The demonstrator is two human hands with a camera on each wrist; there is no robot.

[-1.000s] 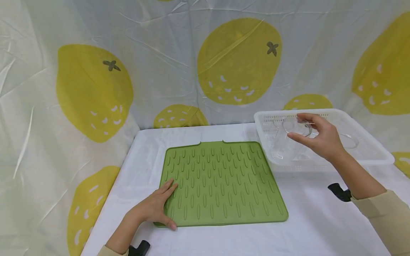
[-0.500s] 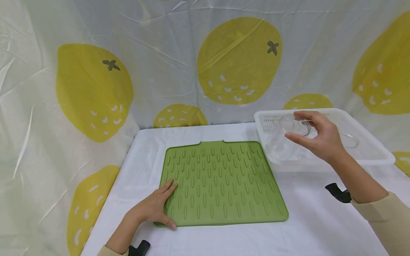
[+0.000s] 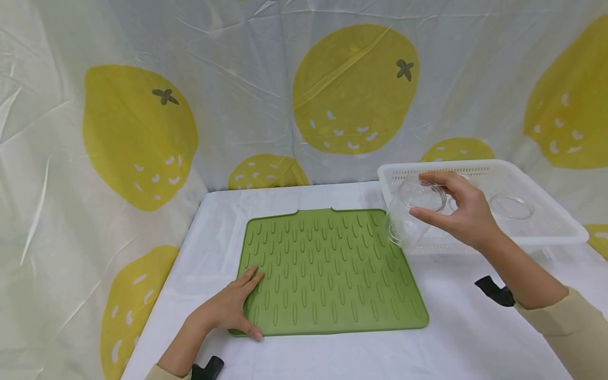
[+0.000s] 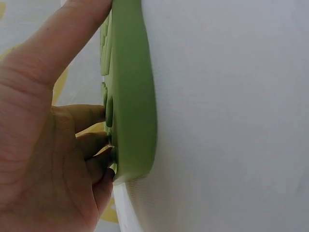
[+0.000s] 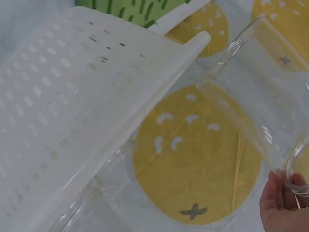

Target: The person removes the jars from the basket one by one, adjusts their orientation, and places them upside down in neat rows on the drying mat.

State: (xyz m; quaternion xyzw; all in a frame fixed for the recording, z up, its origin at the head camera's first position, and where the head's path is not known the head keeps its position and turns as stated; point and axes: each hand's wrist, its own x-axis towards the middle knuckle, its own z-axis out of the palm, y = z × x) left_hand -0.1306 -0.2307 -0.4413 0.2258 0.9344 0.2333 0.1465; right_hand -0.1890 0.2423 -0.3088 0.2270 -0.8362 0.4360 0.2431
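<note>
Cup [image 3: 414, 217], gripped tilted by your right hand [image 3: 463, 212] near the basket [image 3: 556, 239] and mat [image 3: 328, 274], seems mid-transfer; your left hand [image 3: 225, 306] rests spread on the mat. Next likely needs a steady lowering.

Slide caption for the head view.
Left hand rests on green mat; right hand holds a clear vessel near white basket.

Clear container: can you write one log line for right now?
right fingers: hold clear container | left fingers: on green mat | white basket: beside mat
</note>
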